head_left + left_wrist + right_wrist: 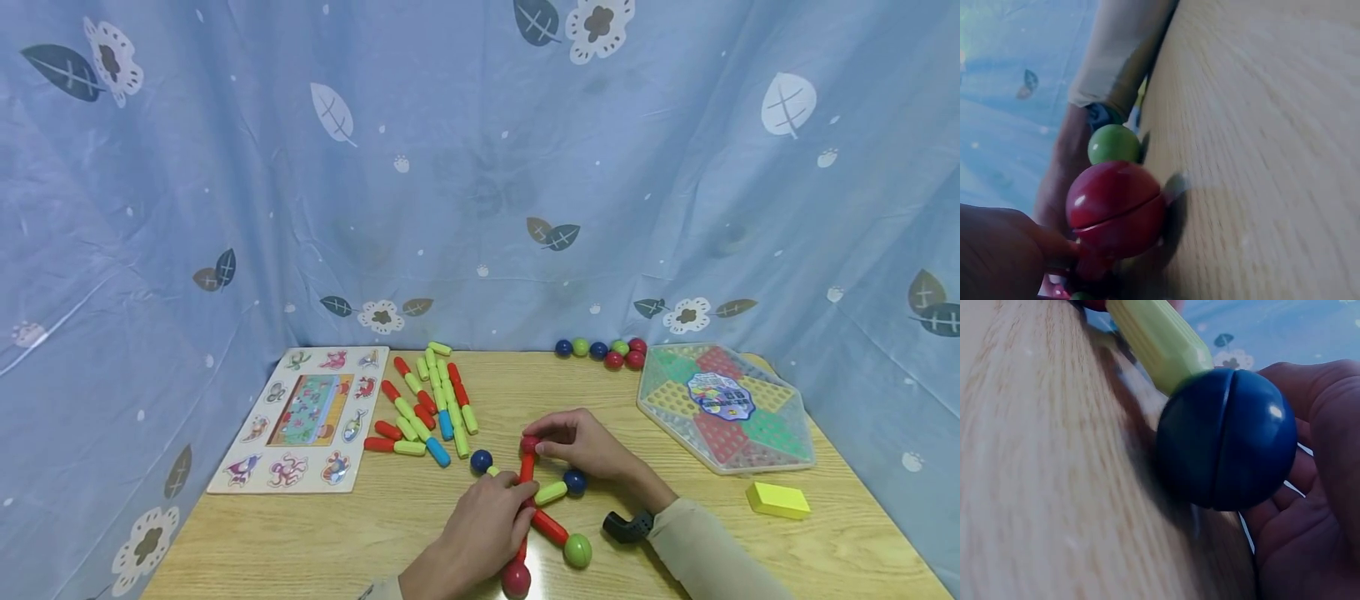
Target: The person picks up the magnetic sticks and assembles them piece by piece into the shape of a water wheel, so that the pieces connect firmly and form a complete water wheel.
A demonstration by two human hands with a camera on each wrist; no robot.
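A star-shaped build of toy rods and balls lies on the table. Its far red ball (pixel 529 443) tops a red rod (pixel 527 468), and my right hand (pixel 581 446) pinches that ball between thumb and fingers. Over the middle of the build, my left hand (pixel 486 518) grips the red rods, covering part of the centre. A near red ball (pixel 1116 209) sticks out beside the left hand. Another red rod (pixel 551 527) ends in a green ball (pixel 578 550). A yellow-green rod (pixel 1160 344) carries a blue ball (pixel 1227 439) close to the right palm. Another blue ball (pixel 482 461) sits at the left.
Several red, yellow-green and blue rods (pixel 420 408) lie at the back left, beside a sea-animal puzzle board (pixel 217 482). Several loose balls (pixel 598 350) line the back edge. At right are a hexagonal game board (pixel 648 400) and a yellow block (pixel 778 500). Curtains surround the table.
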